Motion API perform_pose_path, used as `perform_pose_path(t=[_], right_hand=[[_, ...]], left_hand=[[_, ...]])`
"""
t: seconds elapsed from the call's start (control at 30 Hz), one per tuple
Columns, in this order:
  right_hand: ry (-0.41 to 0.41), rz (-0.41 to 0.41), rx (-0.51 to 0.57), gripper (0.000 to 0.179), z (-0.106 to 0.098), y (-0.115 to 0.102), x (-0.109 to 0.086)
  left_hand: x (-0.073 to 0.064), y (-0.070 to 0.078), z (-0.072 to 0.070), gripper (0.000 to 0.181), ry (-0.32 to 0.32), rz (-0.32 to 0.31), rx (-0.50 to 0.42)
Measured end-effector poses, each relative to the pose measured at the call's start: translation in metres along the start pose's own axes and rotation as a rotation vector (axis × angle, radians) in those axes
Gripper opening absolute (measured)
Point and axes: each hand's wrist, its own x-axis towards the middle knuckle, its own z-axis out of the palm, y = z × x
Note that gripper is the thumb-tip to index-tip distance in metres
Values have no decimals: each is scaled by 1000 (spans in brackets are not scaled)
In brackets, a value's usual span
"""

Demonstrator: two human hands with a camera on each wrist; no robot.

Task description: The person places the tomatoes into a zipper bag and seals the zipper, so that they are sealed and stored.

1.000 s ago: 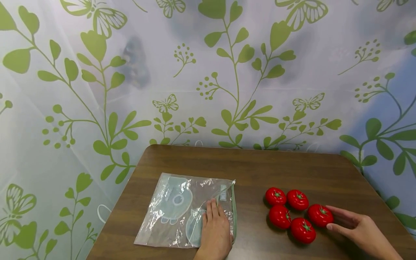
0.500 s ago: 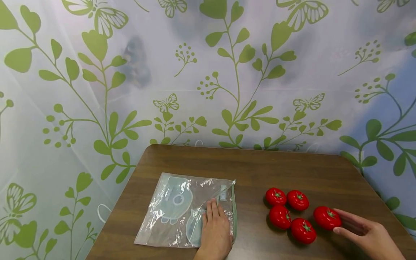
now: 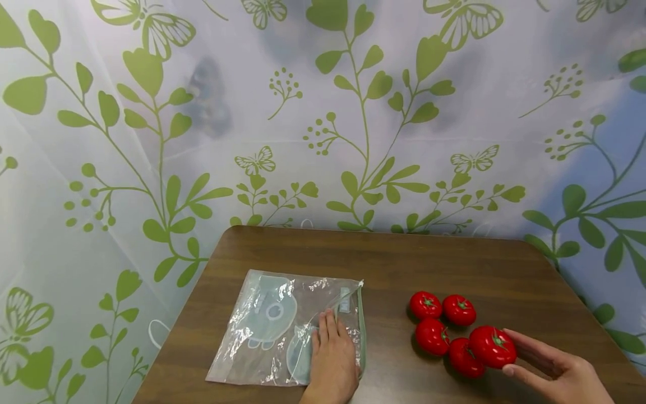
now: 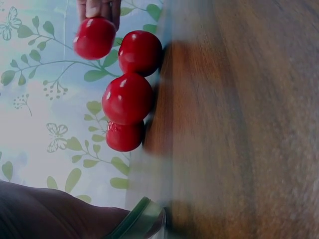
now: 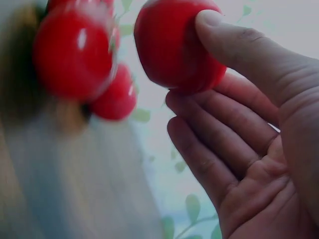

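Note:
My right hand (image 3: 562, 370) pinches a glossy red tomato (image 3: 492, 347) with a green star-shaped stem top. In the right wrist view the thumb (image 5: 239, 42) presses one side of this tomato (image 5: 174, 45) and the fingers support the other. The left wrist view shows the held tomato (image 4: 94, 39) raised off the tabletop. Several more tomatoes (image 3: 432, 336) sit in a cluster just left of it, and it partly covers the nearest one (image 3: 461, 359). My left hand (image 3: 333, 359) rests with straight fingers on a clear plastic zip bag (image 3: 232, 359) with pale blue cartoon prints.
The brown wooden table (image 3: 383, 264) has rounded back corners. Behind it hangs a pale curtain (image 3: 282, 123) printed with green leaves and butterflies. A green edge strip (image 3: 362, 331) runs down the bag's right side, facing the tomatoes.
My right hand first drew its tomato to the right, away from the cluster, then lifted it and brought it back left over the nearest tomato. The left hand stays on the bag.

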Motion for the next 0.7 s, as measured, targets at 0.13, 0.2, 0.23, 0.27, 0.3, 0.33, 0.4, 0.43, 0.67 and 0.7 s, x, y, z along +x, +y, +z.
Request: perform_pose_path(t=[0.13, 0.2, 0.23, 0.27, 0.3, 0.33, 0.4, 0.43, 0.67, 0.7], right_hand=[[24, -58, 25, 67, 10, -21, -6], [37, -103, 35, 65, 15, -30, -9], [43, -125, 38, 65, 16, -33, -10], [48, -147, 36, 64, 18, -36, -11], [49, -168, 31, 64, 20, -39, -12], [46, -186, 29, 63, 22, -41, -12], [49, -234, 24, 62, 24, -45, -11], [43, -250, 21, 62, 26, -47, -10], [-14, -323, 32, 59, 37, -66, -4], [-24, -319, 32, 59, 38, -70, -3]], left_hand=[[0, 0, -1, 108, -9, -2, -7], [0, 0, -2, 108, -16, -7, -12], [0, 1, -2, 108, -20, -9, -12], [0, 1, -2, 108, -23, -10, -14], [0, 1, -2, 108, -26, -11, -16], [0, 1, -2, 108, -27, -11, -17], [0, 1, -2, 109, -29, -8, -18], [0, 1, -2, 109, -28, -7, -17], [-1, 0, -1, 112, -5, 5, -3], [-2, 0, -1, 112, -5, 5, -1]])
